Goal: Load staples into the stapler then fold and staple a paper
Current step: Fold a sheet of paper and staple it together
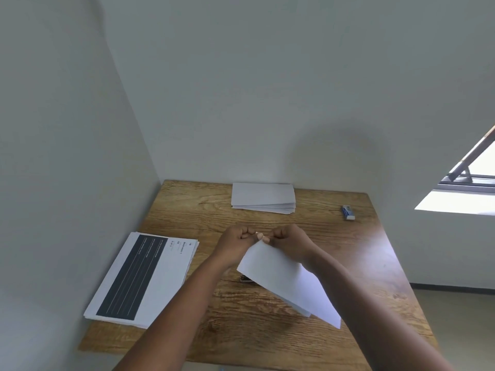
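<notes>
Over the middle of the table (267,341), head view: both hands meet above the wood, knuckles close together. Left hand (235,242) has its fingers (247,232) curled in, pinching the top corner of the folded paper (288,279). Right hand (288,241) also curled, thumb and fingertips pinching the same corner from the other side. Both hands hold the paper, nothing else in them.

Folded paper is white, lifted off the table, hanging down from the pinched corner toward the near right; its lower layers fan apart slightly at the bottom edge. It partly covers the right forearm.

Stapler (247,279): only a small dark end shows, lying on the table just under the paper's left edge, near table centre. Rest of it hidden by the paper, cannot tell whether it is open or closed.

Left edge of table: stack of printed sheets (142,279), top sheet with a dark block and thin lines, small text near its far end, stack slightly overhanging the left edge.

Far edge, middle: pile of folded white sheets (263,197), edges a bit fanned at the near side.

Far right corner: small blue and white box (348,212), lying flat, well apart from everything else. Its label is too small to read.
</notes>
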